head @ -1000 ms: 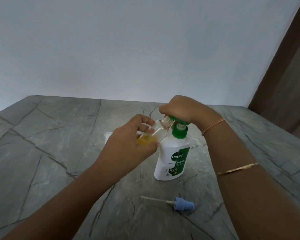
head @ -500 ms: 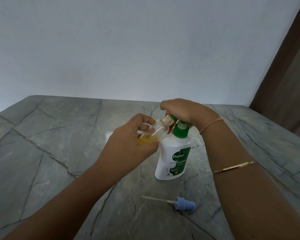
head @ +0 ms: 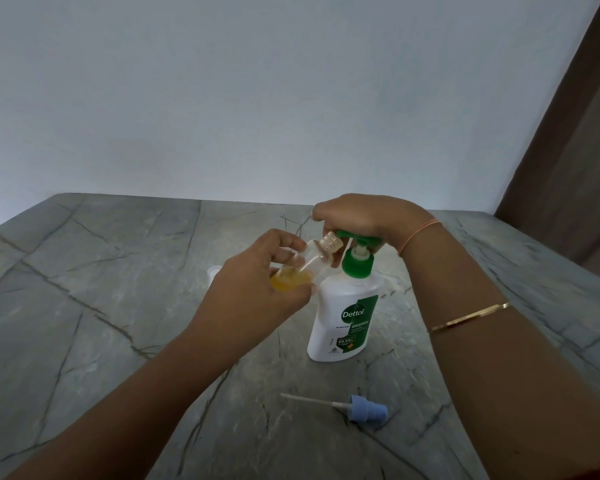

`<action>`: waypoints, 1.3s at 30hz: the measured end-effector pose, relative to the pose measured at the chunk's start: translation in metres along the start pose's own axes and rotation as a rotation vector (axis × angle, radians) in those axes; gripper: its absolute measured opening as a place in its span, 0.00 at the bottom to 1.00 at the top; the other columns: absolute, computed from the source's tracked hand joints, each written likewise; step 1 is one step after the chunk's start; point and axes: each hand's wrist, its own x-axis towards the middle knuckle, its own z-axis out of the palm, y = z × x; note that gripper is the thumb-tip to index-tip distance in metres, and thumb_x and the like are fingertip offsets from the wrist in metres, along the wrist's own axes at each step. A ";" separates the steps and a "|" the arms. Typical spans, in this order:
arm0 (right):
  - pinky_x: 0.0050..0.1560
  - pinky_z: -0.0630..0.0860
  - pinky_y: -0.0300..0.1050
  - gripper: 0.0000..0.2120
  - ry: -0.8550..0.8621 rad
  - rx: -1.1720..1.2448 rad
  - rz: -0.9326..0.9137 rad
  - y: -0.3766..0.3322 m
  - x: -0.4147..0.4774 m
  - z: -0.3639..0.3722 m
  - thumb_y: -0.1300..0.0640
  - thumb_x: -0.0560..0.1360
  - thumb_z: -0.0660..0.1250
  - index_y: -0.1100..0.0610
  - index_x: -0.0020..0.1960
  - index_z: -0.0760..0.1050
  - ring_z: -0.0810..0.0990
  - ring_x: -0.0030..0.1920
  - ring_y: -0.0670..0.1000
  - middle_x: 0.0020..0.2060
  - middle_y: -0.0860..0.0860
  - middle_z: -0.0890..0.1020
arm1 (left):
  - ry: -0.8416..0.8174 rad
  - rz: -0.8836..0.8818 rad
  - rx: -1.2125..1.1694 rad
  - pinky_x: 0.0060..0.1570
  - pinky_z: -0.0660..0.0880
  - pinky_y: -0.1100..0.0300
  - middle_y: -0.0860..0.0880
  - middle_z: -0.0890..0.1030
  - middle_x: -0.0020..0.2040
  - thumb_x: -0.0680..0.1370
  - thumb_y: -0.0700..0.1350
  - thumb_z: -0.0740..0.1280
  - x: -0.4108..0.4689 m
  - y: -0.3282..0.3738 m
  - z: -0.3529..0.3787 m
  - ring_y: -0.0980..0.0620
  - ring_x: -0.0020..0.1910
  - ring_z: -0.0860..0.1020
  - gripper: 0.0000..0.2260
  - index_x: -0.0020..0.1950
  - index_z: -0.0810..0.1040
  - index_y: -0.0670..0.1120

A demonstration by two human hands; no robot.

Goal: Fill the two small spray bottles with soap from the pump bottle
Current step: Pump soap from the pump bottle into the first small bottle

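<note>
One clear spray bottle point(head: 309, 266), part-filled with amber soap, was tilted at the green spout of the white pump bottle point(head: 347, 320), mid-scene.
Left hand point(head: 257, 299) gripped its smooth plastic body; right hand point(head: 357, 216) curled over the pump head. The narrow mouth could slip off the spout, dribbling slick soap; the blue spray cap point(head: 368, 410) lay near.

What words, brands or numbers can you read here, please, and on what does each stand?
"Dettol": green label of the white pump bottle.
"ORIGINAL": same label, just below.
"99.9": dark badge lower on that label, the rest blurred.
Fine print there: too small to read.
No text visible on the small spray bottle or blue spray head.
</note>
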 end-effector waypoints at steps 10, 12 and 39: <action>0.38 0.70 0.40 0.18 -0.006 0.084 0.005 0.009 0.002 0.010 0.49 0.75 0.53 0.57 0.36 0.75 0.76 0.27 0.47 0.24 0.48 0.82 | 0.002 0.004 -0.011 0.43 0.73 0.69 0.61 0.74 0.49 0.69 0.50 0.73 -0.001 -0.001 0.000 0.60 0.45 0.76 0.19 0.54 0.68 0.61; 0.38 0.70 0.40 0.17 -0.003 0.097 0.004 0.009 0.001 0.011 0.49 0.75 0.53 0.56 0.36 0.74 0.76 0.25 0.46 0.24 0.48 0.82 | -0.001 0.006 -0.002 0.43 0.73 0.68 0.60 0.74 0.50 0.69 0.50 0.73 -0.001 -0.001 0.001 0.59 0.47 0.76 0.18 0.54 0.68 0.61; 0.49 0.72 0.48 0.16 0.016 0.175 0.005 0.008 0.002 0.009 0.50 0.75 0.53 0.59 0.43 0.75 0.79 0.37 0.54 0.34 0.54 0.85 | 0.015 -0.014 -0.029 0.46 0.79 0.57 0.58 0.78 0.53 0.68 0.51 0.73 -0.004 -0.001 0.001 0.54 0.47 0.80 0.19 0.56 0.71 0.62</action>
